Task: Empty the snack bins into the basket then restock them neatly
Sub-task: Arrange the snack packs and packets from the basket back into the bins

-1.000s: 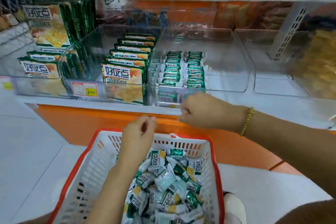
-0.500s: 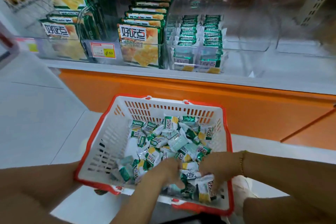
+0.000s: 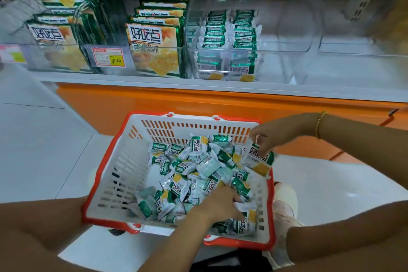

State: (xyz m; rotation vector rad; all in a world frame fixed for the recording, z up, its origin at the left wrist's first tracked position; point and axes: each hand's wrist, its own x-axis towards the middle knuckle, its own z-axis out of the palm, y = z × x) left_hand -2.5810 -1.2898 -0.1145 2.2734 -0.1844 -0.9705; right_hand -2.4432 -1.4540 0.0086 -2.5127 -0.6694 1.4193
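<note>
Dozens of small green-and-white snack packets [image 3: 198, 172] lie jumbled in the red-rimmed white basket [image 3: 103, 161], filling its middle and right side. The right hand [image 3: 269, 136] hangs over the far right corner, its grip pinching one larger packet [image 3: 259, 160] by an upper edge. That packet dangles tilted, with its long axis running down to the right. The left hand [image 3: 218, 204] is dug into the near right of the heap, fingers curled. I cannot tell whether its grip has closed on a wrapper. The clear bin [image 3: 287, 35] on the shelf [image 3: 309, 93] lies ahead, above and slightly left of the right hand, which is the nearer one. Two neat rows of packets [image 3: 229, 33] stand in its left half, long edges crosswise. To match them, the held packet probably needs levelling.
</note>
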